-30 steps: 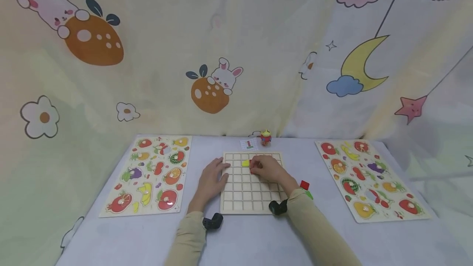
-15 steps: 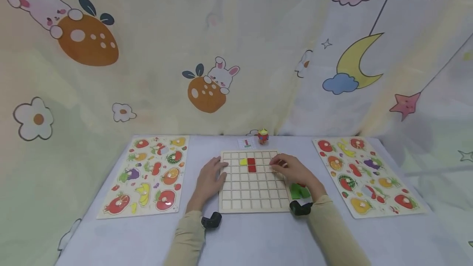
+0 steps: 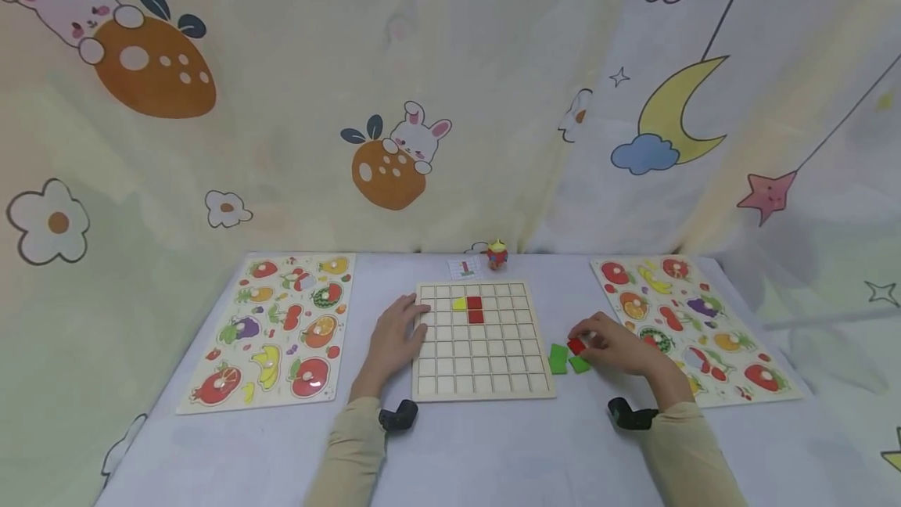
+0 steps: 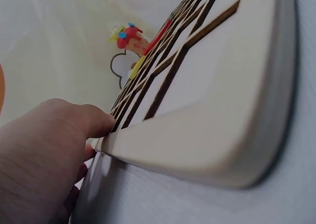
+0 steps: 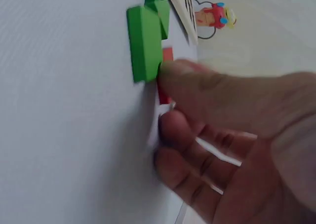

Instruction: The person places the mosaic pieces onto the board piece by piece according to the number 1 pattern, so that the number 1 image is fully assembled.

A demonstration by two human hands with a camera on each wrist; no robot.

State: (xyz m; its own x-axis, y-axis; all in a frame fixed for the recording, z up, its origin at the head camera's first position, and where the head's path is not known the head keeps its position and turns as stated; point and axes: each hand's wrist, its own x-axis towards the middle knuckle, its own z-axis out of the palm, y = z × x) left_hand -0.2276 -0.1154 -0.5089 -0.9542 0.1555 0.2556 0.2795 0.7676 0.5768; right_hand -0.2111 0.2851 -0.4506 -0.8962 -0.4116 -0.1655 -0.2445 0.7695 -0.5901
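Observation:
A wooden grid board [image 3: 486,378] lies on the table with one yellow tile [image 3: 460,303] and two red tiles [image 3: 475,317] in its upper cells. My left hand [image 3: 391,339] rests along the board's left edge with relaxed fingers, and the thumb touches the rim [image 4: 163,145] in the left wrist view. Right of the board, my right hand [image 3: 619,346] pinches a loose red square tile [image 3: 576,346] between thumb and fingers. Several green tiles [image 3: 558,359] lie beside it. In the right wrist view a green tile [image 5: 144,46] stands close to the thumb and partly hides the red tile [image 5: 165,93].
Fruit puzzle boards lie at the left [image 3: 267,382] and right [image 3: 711,335]. Behind the grid board are a small pattern card [image 3: 464,269] and a toy figure [image 3: 497,255]. A printed curtain [image 3: 493,100] hangs at the table's back edge.
My right hand has left the red tiles on the board, moved right and down, and taken hold of a loose red tile beside the green ones. My left hand has stayed on the board's edge.

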